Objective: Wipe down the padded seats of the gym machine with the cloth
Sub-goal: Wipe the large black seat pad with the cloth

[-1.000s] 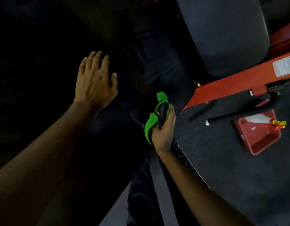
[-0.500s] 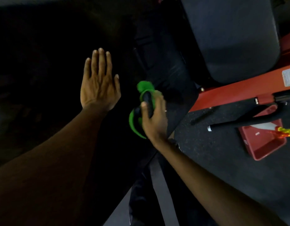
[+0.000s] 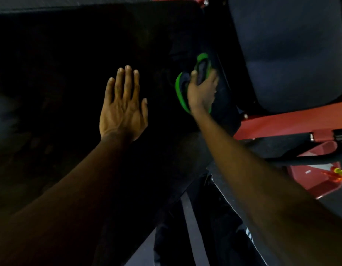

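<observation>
The cloth (image 3: pixel 202 57), bright green with a dark middle, is bunched up in the right hand (image 3: pixel 202 92), whose fingers and thumb are curled round it so that green folds stick out above the fingertips and below the wrist. Hand and cloth sit at the right edge of the large black pad (image 3: pixel 70 54), in the dark gap between that pad and the grey padded seat (image 3: pixel 289 54) at upper right; it is too dim to tell whether the cloth touches either surface. The left hand (image 3: pixel 124 106) lies palm down over the black pad, holding nothing, its fingers straight and close together and the thumb spread out to the side. Below the grey seat runs a red steel frame (image 3: pixel 277 124), and under it a black bar (image 3: pixel 304 160) crosses a red tray (image 3: pixel 312 181) standing on the speckled floor (image 3: pixel 281 144). A spray bottle (image 3: pixel 337 172) with a yellow and orange trigger lies in the tray. Dark trousers (image 3: pixel 224 227) show between the forearms at the bottom.
</observation>
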